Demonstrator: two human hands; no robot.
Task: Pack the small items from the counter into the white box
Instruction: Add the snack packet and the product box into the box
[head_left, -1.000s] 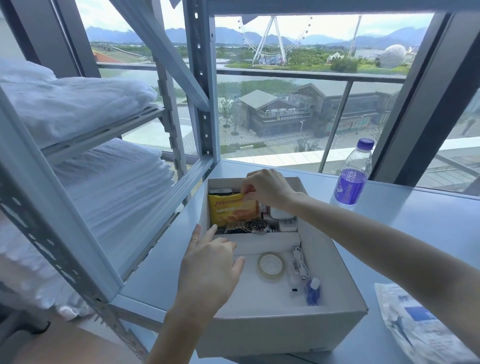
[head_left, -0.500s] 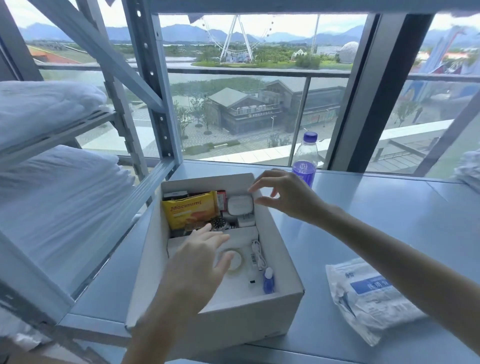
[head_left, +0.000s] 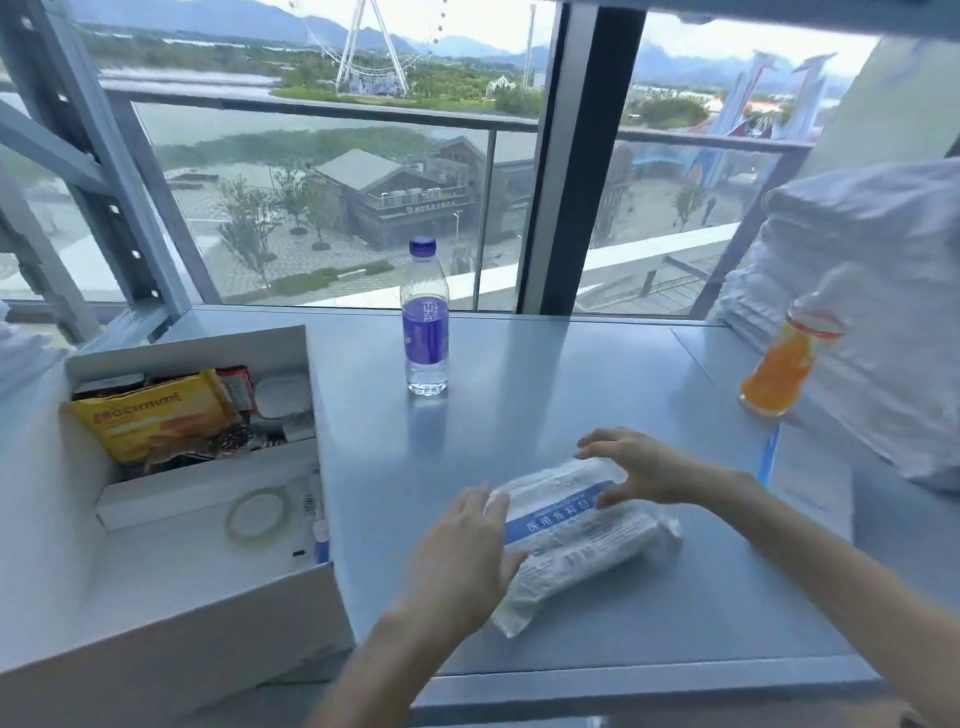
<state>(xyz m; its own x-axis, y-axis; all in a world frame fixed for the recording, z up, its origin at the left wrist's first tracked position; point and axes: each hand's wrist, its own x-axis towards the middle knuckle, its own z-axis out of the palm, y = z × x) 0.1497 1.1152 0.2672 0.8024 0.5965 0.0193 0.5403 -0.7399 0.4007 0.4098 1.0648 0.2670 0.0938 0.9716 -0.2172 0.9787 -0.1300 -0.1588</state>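
Observation:
A white plastic packet with a blue label lies on the grey counter, to the right of the white box. My right hand arches over the packet's far end, fingers on its far edge and thumb on the blue stripe. My left hand rests on the packet's near left end with fingers fairly straight. Inside the box are a yellow snack bag, a watch, a white case, a tape roll and a small blue bottle.
A water bottle with a purple label stands behind the packet. At the right stands an orange juice bottle against stacked white bedding. A metal shelf frame rises at the left, with the window behind. The counter's front edge is close.
Both hands left the box and moved right to the white packet. My view swung right, so the box now sits at the left edge.

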